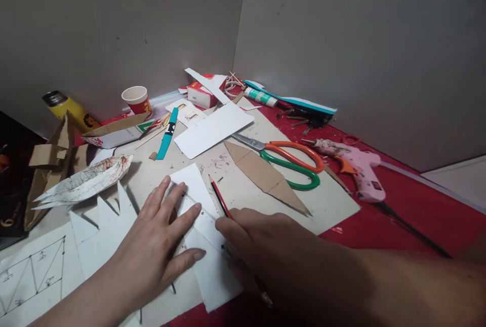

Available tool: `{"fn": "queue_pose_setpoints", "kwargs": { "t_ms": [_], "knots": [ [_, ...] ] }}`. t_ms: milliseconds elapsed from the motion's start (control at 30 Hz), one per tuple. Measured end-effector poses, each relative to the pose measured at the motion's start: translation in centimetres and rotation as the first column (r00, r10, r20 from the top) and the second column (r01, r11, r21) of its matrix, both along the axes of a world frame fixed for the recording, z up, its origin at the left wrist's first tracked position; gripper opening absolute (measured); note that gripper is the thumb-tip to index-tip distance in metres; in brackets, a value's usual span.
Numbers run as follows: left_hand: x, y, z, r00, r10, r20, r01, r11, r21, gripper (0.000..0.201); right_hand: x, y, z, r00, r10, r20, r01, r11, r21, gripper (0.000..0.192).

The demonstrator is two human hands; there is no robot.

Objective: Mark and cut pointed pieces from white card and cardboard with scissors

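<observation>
The right hand (261, 246) pinches a red pencil (219, 198) in its grip, the tip down on a white paper strip (207, 246) lying near the front edge of the worktop (334, 200). The left hand (159, 236) lies flat with fingers spread, pressing the strip just left of the pencil. Beyond them rest a pointed cardboard piece (266, 175) and orange-and-green scissors (292, 157), with a pink glue gun (357, 165) farther right. A white card (212, 129) and a teal strip (167, 134) lie behind, clear of the hands.
</observation>
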State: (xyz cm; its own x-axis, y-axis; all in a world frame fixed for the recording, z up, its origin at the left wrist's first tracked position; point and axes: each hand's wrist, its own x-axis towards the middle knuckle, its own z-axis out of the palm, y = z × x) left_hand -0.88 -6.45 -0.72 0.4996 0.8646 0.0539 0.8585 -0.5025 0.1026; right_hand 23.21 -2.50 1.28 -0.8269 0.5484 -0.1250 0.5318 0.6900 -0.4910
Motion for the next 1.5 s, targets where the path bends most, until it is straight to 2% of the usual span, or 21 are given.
{"fn": "queue_pose_setpoints", "kwargs": {
  "t_ms": [100,200,300,400,567,800,967,1100,1200,1500],
  "knots": [
    [-0.4,0.2,-0.3,0.998,-0.026,-0.051,0.026,1.000,-0.001,0.056,0.2,0.2,0.4,0.997,-0.034,0.066,0.025,0.991,0.128,0.037],
    [-0.7,0.4,-0.4,0.995,-0.048,-0.088,0.048,0.999,-0.003,0.060,0.4,0.9,0.6,0.983,-0.095,0.158,0.051,0.964,0.263,0.028],
    [-0.8,0.5,-0.2,0.996,-0.062,-0.069,0.064,0.998,0.024,0.062,0.8,2.4,0.4,0.978,-0.088,0.187,0.024,0.948,0.318,0.027],
    [-0.7,0.4,0.0,0.995,-0.091,-0.044,0.094,0.994,0.064,0.059,1.3,3.6,0.0,0.989,-0.049,0.139,0.001,0.945,0.327,0.030],
    [-0.3,0.1,0.2,0.995,-0.095,-0.001,0.095,0.988,0.122,0.035,1.6,4.3,-0.2,0.991,-0.016,0.130,-0.024,0.954,0.299,0.025],
    [-0.1,-0.4,0.4,0.997,-0.076,-0.012,0.077,0.982,0.171,0.029,1.5,4.5,0.5,0.987,-0.029,0.160,-0.016,0.961,0.276,0.023],
    [-0.3,-1.4,0.6,0.984,-0.150,-0.094,0.162,0.976,0.146,0.037,1.7,4.5,0.8,0.982,-0.039,0.187,-0.013,0.962,0.272,0.024],
    [0.2,-2.9,0.4,0.944,-0.183,-0.275,0.245,0.946,0.214,0.050,1.8,4.4,0.8,0.982,-0.037,0.186,-0.017,0.959,0.283,0.025],
    [0.6,-3.7,0.2,0.911,-0.179,-0.371,0.273,0.937,0.218,0.056,1.9,4.3,1.0,0.985,-0.039,0.170,-0.009,0.962,0.274,0.027],
    [0.6,-4.3,-0.4,0.893,-0.174,-0.415,0.275,0.941,0.196,0.051,2.2,3.9,1.3,0.981,-0.041,0.188,-0.016,0.957,0.291,0.024]
  ]
}}
